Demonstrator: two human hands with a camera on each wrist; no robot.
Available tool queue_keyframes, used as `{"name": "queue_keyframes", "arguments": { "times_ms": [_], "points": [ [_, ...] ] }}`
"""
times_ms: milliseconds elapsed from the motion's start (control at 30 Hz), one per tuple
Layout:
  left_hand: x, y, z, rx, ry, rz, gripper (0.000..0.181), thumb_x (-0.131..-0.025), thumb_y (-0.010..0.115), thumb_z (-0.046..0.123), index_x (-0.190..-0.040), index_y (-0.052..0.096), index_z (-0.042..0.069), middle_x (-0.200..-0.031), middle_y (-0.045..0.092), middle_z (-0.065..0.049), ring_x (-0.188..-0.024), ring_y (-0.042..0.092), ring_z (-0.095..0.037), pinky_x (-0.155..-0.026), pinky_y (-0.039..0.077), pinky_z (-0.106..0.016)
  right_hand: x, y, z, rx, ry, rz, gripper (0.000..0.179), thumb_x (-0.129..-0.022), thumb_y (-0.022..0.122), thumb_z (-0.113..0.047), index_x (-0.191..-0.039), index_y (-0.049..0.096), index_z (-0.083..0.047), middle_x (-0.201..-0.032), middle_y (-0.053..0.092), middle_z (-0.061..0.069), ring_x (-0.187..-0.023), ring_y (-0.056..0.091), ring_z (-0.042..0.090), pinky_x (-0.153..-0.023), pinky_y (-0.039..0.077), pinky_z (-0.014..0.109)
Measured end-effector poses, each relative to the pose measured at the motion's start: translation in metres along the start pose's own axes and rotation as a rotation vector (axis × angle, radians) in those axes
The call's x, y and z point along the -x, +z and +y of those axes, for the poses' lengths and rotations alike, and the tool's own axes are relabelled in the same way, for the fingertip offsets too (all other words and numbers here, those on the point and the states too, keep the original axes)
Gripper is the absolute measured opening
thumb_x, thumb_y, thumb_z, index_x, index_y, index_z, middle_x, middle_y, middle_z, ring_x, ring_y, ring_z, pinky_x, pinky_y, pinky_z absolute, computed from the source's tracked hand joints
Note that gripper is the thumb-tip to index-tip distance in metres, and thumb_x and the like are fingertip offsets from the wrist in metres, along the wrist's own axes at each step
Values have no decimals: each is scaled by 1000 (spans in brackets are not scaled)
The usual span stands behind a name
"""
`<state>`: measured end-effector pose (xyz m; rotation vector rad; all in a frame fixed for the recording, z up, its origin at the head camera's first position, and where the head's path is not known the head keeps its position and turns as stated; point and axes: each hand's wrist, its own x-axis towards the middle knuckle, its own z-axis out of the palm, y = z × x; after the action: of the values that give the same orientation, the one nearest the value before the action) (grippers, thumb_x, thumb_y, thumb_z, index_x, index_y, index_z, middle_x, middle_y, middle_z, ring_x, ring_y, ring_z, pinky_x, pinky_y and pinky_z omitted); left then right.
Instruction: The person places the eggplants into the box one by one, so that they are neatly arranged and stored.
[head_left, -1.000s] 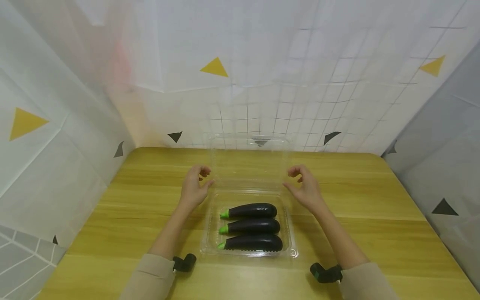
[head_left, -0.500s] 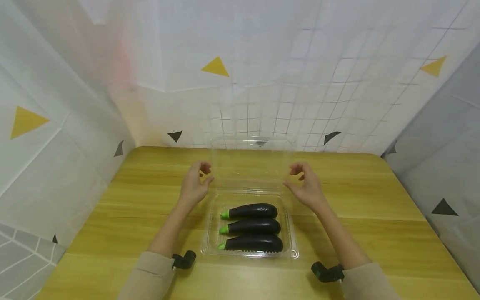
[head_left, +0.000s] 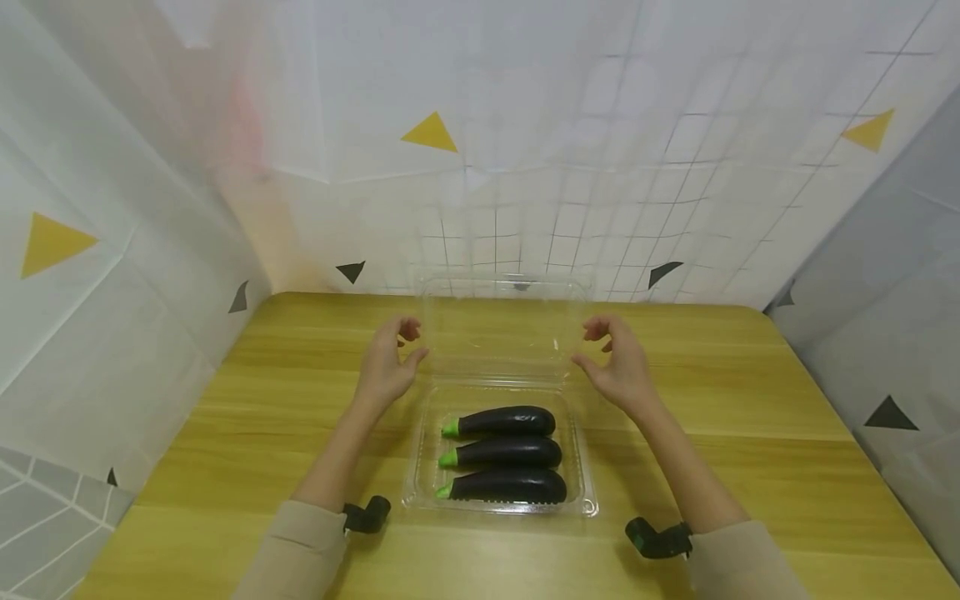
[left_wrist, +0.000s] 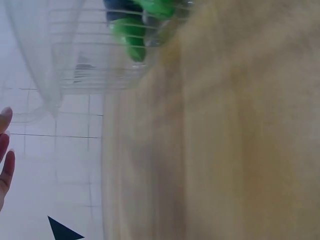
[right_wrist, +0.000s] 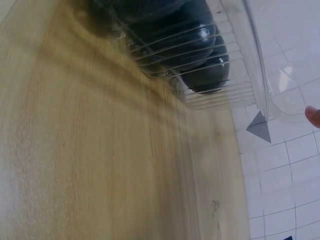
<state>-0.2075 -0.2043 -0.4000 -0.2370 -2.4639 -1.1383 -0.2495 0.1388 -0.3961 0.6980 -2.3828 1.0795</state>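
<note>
A clear plastic clamshell box (head_left: pixel 422 433) stands on the wooden table with its lid (head_left: pixel 498 329) raised behind it. Inside the base lie three dark eggplants (head_left: pixel 510 452), side by side, green stems pointing left. My left hand (head_left: pixel 388 362) is at the lid's left side, thumb and fingers parted in a loose curve with nothing between them. Opposite it, my right hand (head_left: pixel 618 362) curves the same way beside the lid's right edge. In the right wrist view the right thumb (right_wrist: pixel 313 116) is close to the lid's corner. Left fingertips (left_wrist: pixel 6 120) show at the left wrist view's edge.
The wooden table (head_left: pixel 262 433) extends on both sides of the box. White sheeting (head_left: pixel 360 225) with yellow and dark triangles rises behind it. Dark wrist cameras (head_left: pixel 367 514) sit near the sleeve cuffs.
Both hands have shifted slightly farther away from me along the lid's sides, the right one also a little outward. The box and eggplants stay where they were.
</note>
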Motion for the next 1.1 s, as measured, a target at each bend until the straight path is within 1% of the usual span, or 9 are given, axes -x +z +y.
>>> {"name": "queue_keyframes", "arguments": {
  "times_ms": [100, 333, 600, 800, 867, 1033, 1100],
  "points": [
    [-3, -3, 4, 3, 10, 13, 40, -82, 73, -2, -118, 55, -1, -98, 58, -10, -96, 54, -25, -83, 50, -39, 0, 0, -1, -1, -1, -2, 53, -67, 83, 8, -109, 52, 1, -93, 58, 12, -90, 54, 27, -68, 47, 41],
    [-4, -4, 9, 13, 26, 29, 43, -83, 72, -5, -121, 52, 0, -100, 58, -11, -97, 56, -25, -85, 50, -39, 1, -1, -2, 16, 19, -18, 51, -69, 83, 6, -108, 51, 1, -94, 57, 12, -90, 53, 25, -69, 45, 35],
    [-4, -4, 9, 23, 23, 30, 44, -82, 70, -9, -119, 50, 1, -98, 58, -10, -91, 57, -23, -84, 50, -38, -3, -4, -8, -6, 27, -18, 52, -70, 81, 7, -111, 50, 3, -94, 60, 13, -89, 56, 28, -71, 45, 36],
    [-4, -5, 12, 42, 26, 35, 42, -82, 69, -10, -118, 49, 0, -100, 59, -15, -90, 57, -24, -85, 50, -39, -7, -8, -13, -12, -6, -16, 51, -73, 79, 7, -112, 47, 0, -90, 60, 10, -85, 57, 24, -72, 46, 40],
    [-5, -6, 14, 47, 42, 50, 41, -83, 69, -9, -118, 49, -1, -101, 59, -16, -91, 57, -24, -85, 50, -40, -7, -8, -14, -2, -9, -20, 50, -73, 80, 7, -110, 47, -1, -88, 60, 8, -84, 56, 23, -72, 47, 39],
    [-7, -9, 19, 58, 104, 94, 39, -83, 68, -10, -117, 50, -2, -98, 59, -13, -90, 58, -25, -83, 50, -42, -6, -9, -15, -5, 0, -18, 49, -73, 80, 7, -107, 46, -2, -88, 59, 7, -85, 56, 22, -72, 44, 34],
    [-7, -10, 20, 65, 116, 104, 39, -83, 68, -11, -116, 50, -2, -96, 59, -13, -88, 58, -25, -82, 51, -42, -6, -10, -15, -11, -3, -18, 49, -72, 80, 7, -107, 46, -1, -88, 59, 8, -84, 56, 22, -72, 44, 33]
  ]
}}
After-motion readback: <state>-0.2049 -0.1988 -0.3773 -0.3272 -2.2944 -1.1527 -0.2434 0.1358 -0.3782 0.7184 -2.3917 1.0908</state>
